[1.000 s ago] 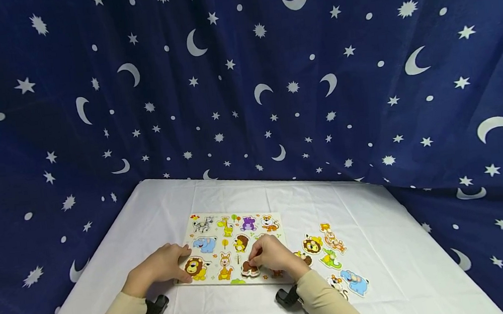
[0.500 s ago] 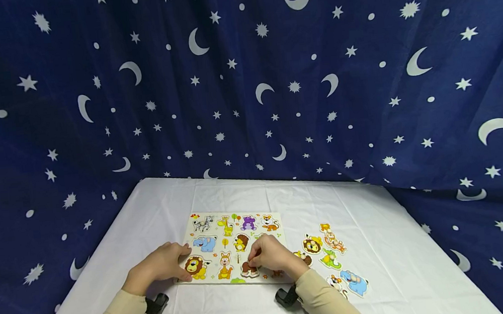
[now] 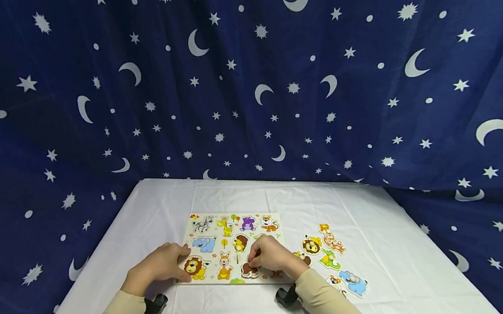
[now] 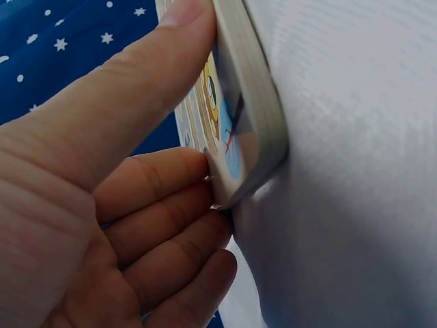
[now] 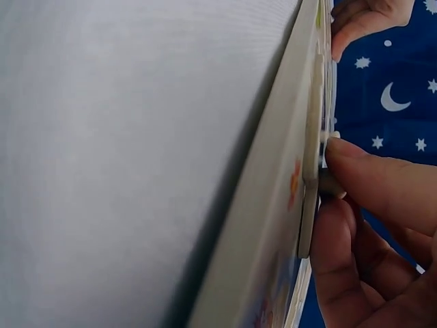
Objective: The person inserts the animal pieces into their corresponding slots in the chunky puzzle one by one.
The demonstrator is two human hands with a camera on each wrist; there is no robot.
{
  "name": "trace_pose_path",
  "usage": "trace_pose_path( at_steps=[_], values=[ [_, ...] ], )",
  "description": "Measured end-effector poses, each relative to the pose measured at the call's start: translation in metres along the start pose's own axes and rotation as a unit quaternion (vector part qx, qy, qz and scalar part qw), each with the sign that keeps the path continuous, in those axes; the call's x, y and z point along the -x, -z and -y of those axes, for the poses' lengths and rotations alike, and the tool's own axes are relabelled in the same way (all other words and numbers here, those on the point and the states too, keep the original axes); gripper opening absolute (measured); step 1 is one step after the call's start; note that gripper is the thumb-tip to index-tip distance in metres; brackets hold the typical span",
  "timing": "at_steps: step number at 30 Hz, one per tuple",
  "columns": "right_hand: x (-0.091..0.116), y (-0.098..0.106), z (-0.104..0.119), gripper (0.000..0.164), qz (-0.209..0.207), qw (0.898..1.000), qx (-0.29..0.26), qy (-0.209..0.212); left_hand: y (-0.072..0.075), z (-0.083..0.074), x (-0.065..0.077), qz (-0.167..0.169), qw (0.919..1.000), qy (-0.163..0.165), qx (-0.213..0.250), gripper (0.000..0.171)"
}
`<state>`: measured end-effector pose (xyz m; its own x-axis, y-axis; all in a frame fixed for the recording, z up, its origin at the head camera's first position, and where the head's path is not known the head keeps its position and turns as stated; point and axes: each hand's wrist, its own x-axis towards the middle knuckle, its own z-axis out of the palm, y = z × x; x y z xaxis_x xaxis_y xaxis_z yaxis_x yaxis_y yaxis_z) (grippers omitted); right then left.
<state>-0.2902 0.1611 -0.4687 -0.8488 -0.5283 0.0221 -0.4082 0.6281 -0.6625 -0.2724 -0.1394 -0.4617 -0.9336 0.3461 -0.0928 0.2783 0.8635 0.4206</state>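
A wooden puzzle board (image 3: 215, 252) with animal pictures lies on the white cloth. My left hand (image 3: 164, 264) holds its near left corner; in the left wrist view the thumb (image 4: 147, 75) lies over the near edge and the curled fingers touch the side. My right hand (image 3: 272, 253) pinches the small knob (image 5: 330, 182) of a brown animal puzzle piece (image 3: 247, 271) between thumb and forefinger. The piece sits over the board's near row, right of the kangaroo picture, and in the right wrist view it stands slightly proud of the board surface. My right hand hides part of the board.
Several loose knobbed pieces lie right of the board: a lion (image 3: 311, 245), a green crocodile (image 3: 329, 260), a blue elephant (image 3: 353, 283), a kangaroo (image 3: 333, 244) and a hedgehog (image 3: 304, 258) partly behind my right wrist. A dark blue star-and-moon curtain (image 3: 235, 77) hangs behind the table.
Almost nothing differs: both hands keep their places, and the brown piece stays pinched at the same spot with barely any shift.
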Motion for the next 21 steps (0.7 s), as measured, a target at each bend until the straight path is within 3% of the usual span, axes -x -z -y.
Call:
trace_pose_path(
  at_steps=[13,21],
  values=[
    [0.0016,-0.0075,-0.0004,0.011,-0.005,1.000,0.015,-0.013,-0.0002,0.0011,-0.0001,0.004,1.0000,-0.004,-0.003,0.075],
    [0.0025,-0.0071,0.0013,0.011,-0.007,1.000,0.022,0.009,0.0003,0.0024,0.0004,0.002,0.9999,-0.006,-0.011,0.075]
  ],
)
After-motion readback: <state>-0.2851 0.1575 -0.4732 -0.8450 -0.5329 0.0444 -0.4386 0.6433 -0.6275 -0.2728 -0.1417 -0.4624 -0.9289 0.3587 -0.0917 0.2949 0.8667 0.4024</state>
